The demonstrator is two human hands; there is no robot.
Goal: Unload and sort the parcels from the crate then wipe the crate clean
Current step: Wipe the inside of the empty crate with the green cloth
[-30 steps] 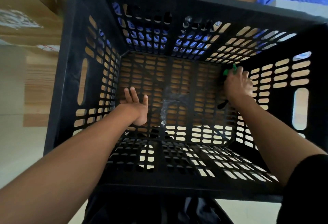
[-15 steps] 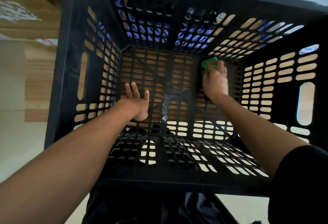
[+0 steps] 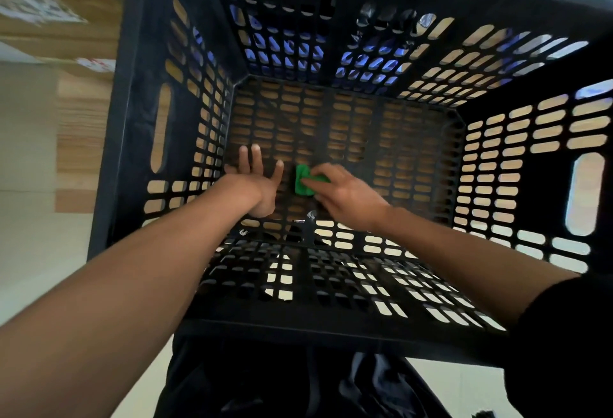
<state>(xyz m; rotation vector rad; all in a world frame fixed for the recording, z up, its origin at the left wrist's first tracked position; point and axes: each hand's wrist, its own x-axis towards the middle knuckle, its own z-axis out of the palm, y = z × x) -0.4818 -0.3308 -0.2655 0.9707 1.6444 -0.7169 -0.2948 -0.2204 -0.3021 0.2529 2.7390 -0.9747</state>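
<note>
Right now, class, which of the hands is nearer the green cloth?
Right. The right hand presses on the green cloth; the left hand rests open just left of it, apart.

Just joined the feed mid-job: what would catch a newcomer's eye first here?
The bright green cloth, pressed to the crate floor near its middle by the right hand. The black slotted crate fills the view, with no parcels inside. The left hand lies flat on the floor beside the cloth.

Dim crate (image 3: 331, 328) interior, backlit slots, motion blur, wide-angle edge distortion
</note>
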